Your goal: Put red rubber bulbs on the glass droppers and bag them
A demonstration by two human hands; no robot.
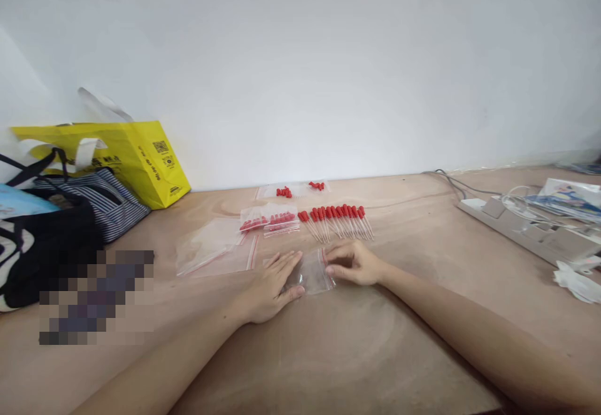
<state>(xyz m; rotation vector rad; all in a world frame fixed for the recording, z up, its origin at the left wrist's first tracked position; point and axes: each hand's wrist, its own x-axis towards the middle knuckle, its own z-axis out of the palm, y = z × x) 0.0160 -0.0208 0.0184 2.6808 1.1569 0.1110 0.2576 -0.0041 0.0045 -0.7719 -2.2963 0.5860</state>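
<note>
A small clear zip bag [315, 275] with a red line along its seal lies flat on the table in front of me. My left hand [272, 283] rests on the bag's left part, palm down, with its fingers stretched out. At the other end, my right hand [353, 263] pinches the red-lined edge between thumb and fingers. Just beyond the bag is a row of several thin, pale sticks or tubes with red tops [335, 218], their red ends pointing away from me. I see nothing inside the bag, though my left hand covers part of it.
Larger clear zip bags [211, 249] lie left of centre, beside small bags with red pieces [282, 219]. Loose red pieces [283, 193] sit on plastic near the wall. A yellow bag [145, 158] and striped pouch [98, 199] stand left; a power strip [511, 227] with cables lies right.
</note>
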